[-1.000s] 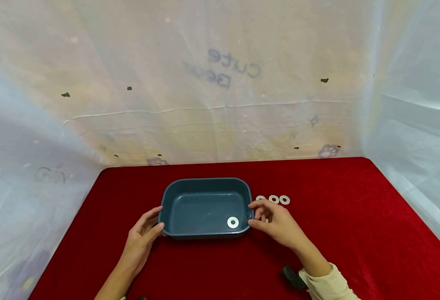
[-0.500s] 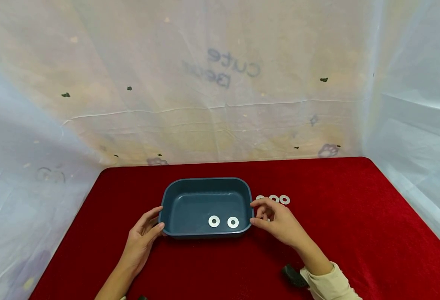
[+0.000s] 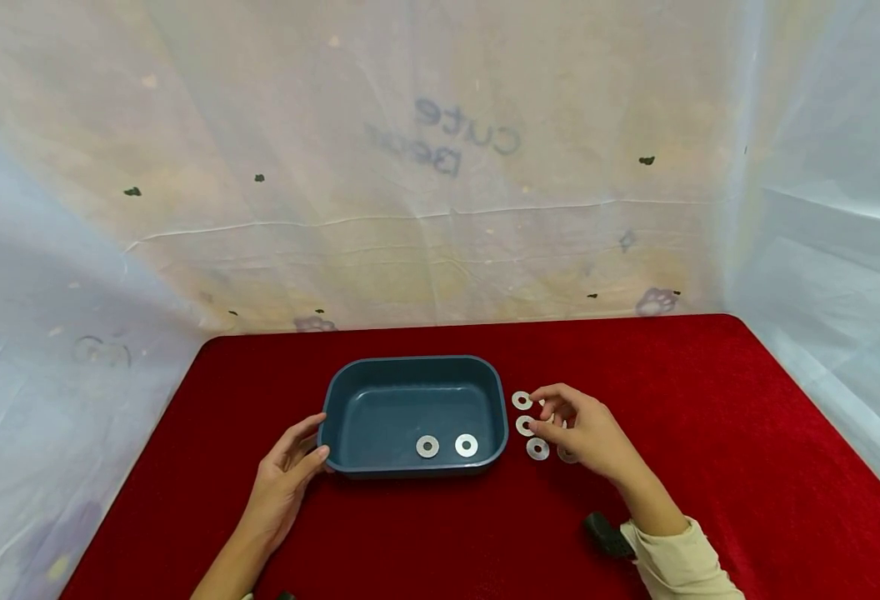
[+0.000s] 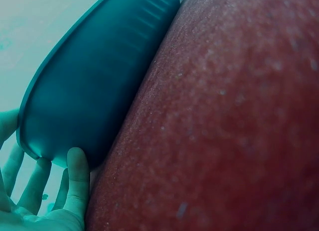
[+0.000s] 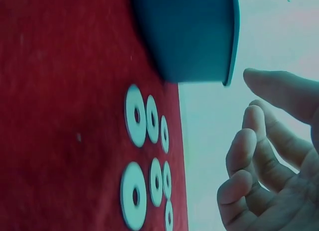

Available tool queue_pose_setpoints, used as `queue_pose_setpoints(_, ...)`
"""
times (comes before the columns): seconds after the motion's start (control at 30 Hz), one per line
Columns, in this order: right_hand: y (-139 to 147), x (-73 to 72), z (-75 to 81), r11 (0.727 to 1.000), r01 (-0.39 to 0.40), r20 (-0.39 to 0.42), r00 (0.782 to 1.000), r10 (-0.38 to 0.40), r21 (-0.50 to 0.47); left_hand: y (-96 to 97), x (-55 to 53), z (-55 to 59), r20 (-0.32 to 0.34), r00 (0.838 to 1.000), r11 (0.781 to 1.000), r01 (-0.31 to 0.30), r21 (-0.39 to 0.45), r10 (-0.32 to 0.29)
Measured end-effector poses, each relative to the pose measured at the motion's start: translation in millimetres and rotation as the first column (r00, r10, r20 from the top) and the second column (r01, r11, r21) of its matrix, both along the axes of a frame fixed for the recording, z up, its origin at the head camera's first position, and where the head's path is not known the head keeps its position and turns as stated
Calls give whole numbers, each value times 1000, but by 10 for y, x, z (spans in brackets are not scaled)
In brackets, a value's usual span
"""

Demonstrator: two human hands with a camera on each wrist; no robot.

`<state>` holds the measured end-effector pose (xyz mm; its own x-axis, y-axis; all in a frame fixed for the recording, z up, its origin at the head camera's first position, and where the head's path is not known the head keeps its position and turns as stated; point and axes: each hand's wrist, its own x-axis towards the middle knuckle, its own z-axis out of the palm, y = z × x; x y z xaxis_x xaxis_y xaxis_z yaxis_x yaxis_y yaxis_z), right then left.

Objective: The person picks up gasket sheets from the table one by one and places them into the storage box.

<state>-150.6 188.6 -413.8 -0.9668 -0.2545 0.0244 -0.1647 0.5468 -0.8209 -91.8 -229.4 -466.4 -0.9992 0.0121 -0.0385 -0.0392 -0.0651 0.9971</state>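
Head view shows a red, fuzzy table (image 3: 440,542) across the bottom, with a pale plastic sheet (image 3: 320,108) hung all round it. Dark spots dot the sheet, and faint backward letters, "cute" on top, sit near the upper middle. One blue tray (image 3: 380,412) stands flat on the table, just below the middle of the frame. Two flat silver rings (image 3: 466,454) lie inside it, side by side, in the lower right of its floor. Seven more rings (image 5: 127,195) lie on the table past the tray's right end; the right wrist view shows them all. There are two hands. The left hand (image 3: 278,483) has its fingers spread and fairly straight, the tips touching the tray's left end. The right hand (image 3: 586,433) is over the table rings, with its fingers loosely bent, a gap by the thumb, and nothing held. Half a second ago, this hand was at the tray's right edge; now it is farther right. One second ago, the tray had only one ring in it. The left hand has stayed put.
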Motion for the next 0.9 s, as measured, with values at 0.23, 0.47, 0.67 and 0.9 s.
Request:
queue_pose_setpoints(0.23,183,-56,-14,998,19,-51,999,-16,63,7,-6,12,-18,1000,1000,0,1,0)
queue_pose_setpoints(0.47,371,-100,-43,988,-7,-61,998,16,155,15,2,10,-1,1000,1000,-6,-3,6)
queue_pose_setpoints(0.67,433,-132,-122,986,-9,-58,998,19,168,12,3,1,1,1000,1000,-8,-12,8)
queue_pose_setpoints(0.9,380,-149,-250,985,-36,3,999,36,171,1,10,0,4,1000,1000,-4,-16,4)
